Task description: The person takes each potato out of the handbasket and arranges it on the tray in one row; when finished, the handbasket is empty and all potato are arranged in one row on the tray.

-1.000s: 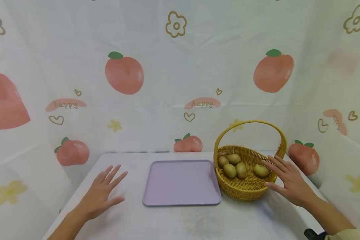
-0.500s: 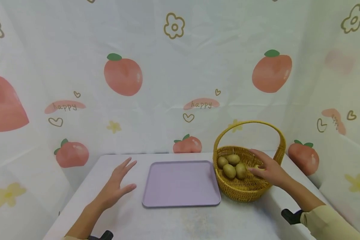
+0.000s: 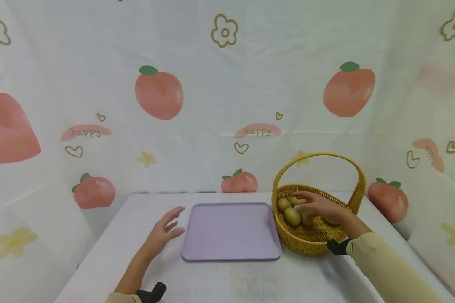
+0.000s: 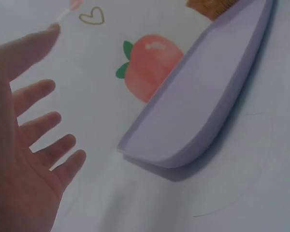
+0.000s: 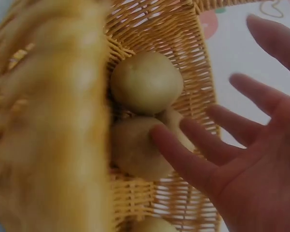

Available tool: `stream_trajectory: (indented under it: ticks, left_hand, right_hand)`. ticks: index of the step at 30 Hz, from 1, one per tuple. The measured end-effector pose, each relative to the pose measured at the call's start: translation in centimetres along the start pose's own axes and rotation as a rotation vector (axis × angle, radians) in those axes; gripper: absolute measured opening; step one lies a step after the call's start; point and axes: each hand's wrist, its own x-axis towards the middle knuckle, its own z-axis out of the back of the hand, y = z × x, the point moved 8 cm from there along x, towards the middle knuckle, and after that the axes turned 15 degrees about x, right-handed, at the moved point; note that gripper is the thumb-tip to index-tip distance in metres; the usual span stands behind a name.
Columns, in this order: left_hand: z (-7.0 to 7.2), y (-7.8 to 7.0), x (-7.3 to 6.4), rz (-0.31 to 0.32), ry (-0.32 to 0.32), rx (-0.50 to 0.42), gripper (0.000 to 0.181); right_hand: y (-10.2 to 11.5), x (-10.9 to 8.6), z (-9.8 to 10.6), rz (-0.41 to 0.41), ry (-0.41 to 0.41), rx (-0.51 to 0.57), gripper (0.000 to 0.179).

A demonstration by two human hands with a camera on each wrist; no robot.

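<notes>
My right hand (image 3: 320, 206) hovers over the yellow wicker basket (image 3: 304, 247), fingers extended and spread a little. Inside the basket lie several oval, olive-brown, potato-like items (image 3: 292, 216). In the right wrist view, the fingers (image 5: 186, 157) overlap one of these items, while another pale rounded one (image 5: 147, 83) shows just above it; nothing is gripped. To the left, my left hand (image 3: 160, 236) hangs loosely bent near the left edge of the lilac tray (image 3: 231, 231). Its palm and fingers hold nothing in the left wrist view, where the tray's corner (image 4: 174, 145) appears beside them.
The basket's tall arched handle (image 3: 320, 154) rises above its opening. Tray and basket stand side by side on a white table (image 3: 227, 282). A curtain (image 3: 197, 160) printed with peaches surrounds the back and sides. Each wrist carries a black device (image 3: 338, 247).
My right hand has moved left from the basket's right rim to over the items inside. My left hand has shifted right toward the tray, its fingers less spread.
</notes>
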Motion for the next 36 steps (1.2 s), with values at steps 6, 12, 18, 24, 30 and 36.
stream_trajectory:
  ticks: [6, 12, 18, 24, 30, 36]
  left_hand:
    - [-1.7, 2.5, -0.2, 0.192, 0.063, -0.063, 0.064]
    - [-2.2, 3.7, -0.9, 0.293, 0.085, -0.037, 0.069]
    - [-2.7, 3.9, -1.2, 0.289, 0.135, 0.025, 0.072]
    - [-3.0, 4.1, -1.3, 0.277, 0.154, 0.039, 0.074]
    - [-3.3, 4.5, -1.3, 0.269, 0.166, 0.013, 0.075]
    - [-3.7, 4.9, -1.4, 0.299, 0.176, 0.043, 0.079]
  right_hand:
    - [-0.5, 1.5, -1.2, -0.101, 0.042, -0.042, 0.055]
    - [-0.5, 2.7, -2.8, -0.169, 0.132, -0.049, 0.050]
    - [-0.7, 3.0, -3.0, -0.264, 0.168, -0.079, 0.047]
    - [-1.0, 3.5, -2.7, -0.330, 0.169, -0.080, 0.041]
    - [-1.5, 3.9, -2.4, -0.374, 0.139, -0.102, 0.036]
    - [-2.0, 4.4, -3.3, -0.406, 0.131, -0.115, 0.038]
